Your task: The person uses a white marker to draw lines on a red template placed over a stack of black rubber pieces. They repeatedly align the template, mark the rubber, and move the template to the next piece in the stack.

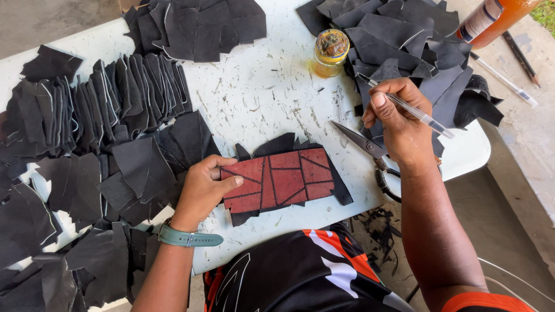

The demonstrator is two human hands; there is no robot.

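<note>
Your red panel (279, 179) lies just below the middle of the frame, flat on the white table (260, 92). It is a rectangle pieced from red patches, with dark lines running between them, and black scraps stick out from under its top, right and bottom edges. Your left hand (203, 189) is closed on its left end, thumb on top. A grey-green watch (186, 237) sits on that wrist.

Your right hand (398, 118), right of centre, pinches a clear pen (410, 108) that slants down to the right. Just beside that hand, scissors (370, 151) lie on the table, blades pointing to the upper left.

The tabletop is scuffed and nicked, with small specks on it. A small glass jar (330, 53) of yellowish stuff stands at upper centre. Black leather pieces (104, 110) are stacked in rows across the left side, and more heaps lie at the top and upper right. An orange bottle (491, 17) pokes in at the top right corner. Beyond the table's right edge, a pencil (520, 51) and another pen (503, 79) lie on a grey ledge. Trimmings litter the bare ground below the table edge.
</note>
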